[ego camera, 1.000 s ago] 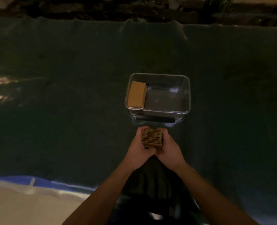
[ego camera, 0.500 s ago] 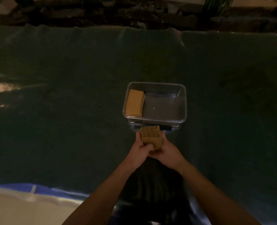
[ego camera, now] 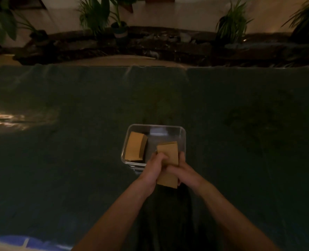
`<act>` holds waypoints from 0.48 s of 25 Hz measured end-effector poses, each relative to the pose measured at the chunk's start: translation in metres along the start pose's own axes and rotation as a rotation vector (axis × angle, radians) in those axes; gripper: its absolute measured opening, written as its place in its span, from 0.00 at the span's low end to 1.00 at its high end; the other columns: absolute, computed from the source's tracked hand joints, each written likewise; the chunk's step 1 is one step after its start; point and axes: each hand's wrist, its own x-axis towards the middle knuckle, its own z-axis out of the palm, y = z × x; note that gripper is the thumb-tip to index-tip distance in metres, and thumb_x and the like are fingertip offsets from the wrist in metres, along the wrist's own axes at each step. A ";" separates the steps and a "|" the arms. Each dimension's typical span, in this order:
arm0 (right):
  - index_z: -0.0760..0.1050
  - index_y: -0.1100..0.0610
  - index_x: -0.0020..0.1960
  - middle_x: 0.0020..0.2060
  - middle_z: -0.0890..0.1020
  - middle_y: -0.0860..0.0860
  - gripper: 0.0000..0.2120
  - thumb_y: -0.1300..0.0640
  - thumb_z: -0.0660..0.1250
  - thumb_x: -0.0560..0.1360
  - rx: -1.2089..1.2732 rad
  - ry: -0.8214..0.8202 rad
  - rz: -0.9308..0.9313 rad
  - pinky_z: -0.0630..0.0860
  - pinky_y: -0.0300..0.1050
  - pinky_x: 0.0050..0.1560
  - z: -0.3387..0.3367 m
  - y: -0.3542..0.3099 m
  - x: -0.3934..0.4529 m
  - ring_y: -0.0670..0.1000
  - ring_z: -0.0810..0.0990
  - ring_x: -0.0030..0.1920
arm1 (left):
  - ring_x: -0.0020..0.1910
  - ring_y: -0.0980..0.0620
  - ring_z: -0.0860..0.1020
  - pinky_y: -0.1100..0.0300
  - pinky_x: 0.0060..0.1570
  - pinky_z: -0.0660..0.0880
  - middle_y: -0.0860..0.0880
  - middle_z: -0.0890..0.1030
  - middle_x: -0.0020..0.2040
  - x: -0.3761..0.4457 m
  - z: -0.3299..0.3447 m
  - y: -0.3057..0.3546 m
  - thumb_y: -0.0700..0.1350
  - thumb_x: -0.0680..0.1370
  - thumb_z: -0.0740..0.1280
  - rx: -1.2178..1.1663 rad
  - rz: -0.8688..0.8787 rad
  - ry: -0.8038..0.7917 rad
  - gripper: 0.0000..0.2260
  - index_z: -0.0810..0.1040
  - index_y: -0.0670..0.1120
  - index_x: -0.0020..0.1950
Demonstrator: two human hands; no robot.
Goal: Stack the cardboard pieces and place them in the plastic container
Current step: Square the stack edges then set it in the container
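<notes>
A clear plastic container sits on the dark green cloth in front of me. One stack of brown cardboard pieces lies against its left wall. A second cardboard stack is gripped between my left hand and my right hand, tilted over the container's near right part. Its far end reaches over the rim, its near end hangs below my fingers.
The dark green cloth covers the whole surface around the container. A bright glare patch lies at the far left. Potted plants and a dark low ledge stand beyond the far edge. A blue and white strip shows at the near left.
Both hands carried the held cardboard stack forward from in front of the container to over its near right rim. The stack turned so its flat face shows. The view tilted up.
</notes>
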 end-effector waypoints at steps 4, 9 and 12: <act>0.56 0.36 0.63 0.59 0.73 0.46 0.25 0.43 0.67 0.73 0.066 0.053 0.026 0.76 0.53 0.55 -0.007 -0.015 0.012 0.50 0.74 0.59 | 0.61 0.43 0.74 0.39 0.66 0.70 0.44 0.74 0.63 0.017 -0.001 0.017 0.51 0.78 0.63 -0.030 -0.031 -0.044 0.17 0.70 0.54 0.66; 0.57 0.40 0.67 0.56 0.77 0.48 0.31 0.40 0.66 0.68 0.111 0.153 0.113 0.76 0.59 0.60 -0.015 -0.034 0.042 0.53 0.76 0.57 | 0.60 0.43 0.76 0.40 0.64 0.72 0.45 0.78 0.62 0.054 -0.025 0.036 0.50 0.74 0.70 -0.040 -0.121 -0.043 0.19 0.74 0.51 0.65; 0.58 0.40 0.68 0.56 0.75 0.48 0.31 0.39 0.67 0.69 0.076 0.124 0.167 0.76 0.58 0.59 -0.023 -0.044 0.057 0.54 0.75 0.58 | 0.61 0.42 0.76 0.41 0.64 0.73 0.43 0.78 0.63 0.078 -0.036 0.044 0.50 0.70 0.73 -0.054 -0.159 -0.065 0.24 0.74 0.49 0.65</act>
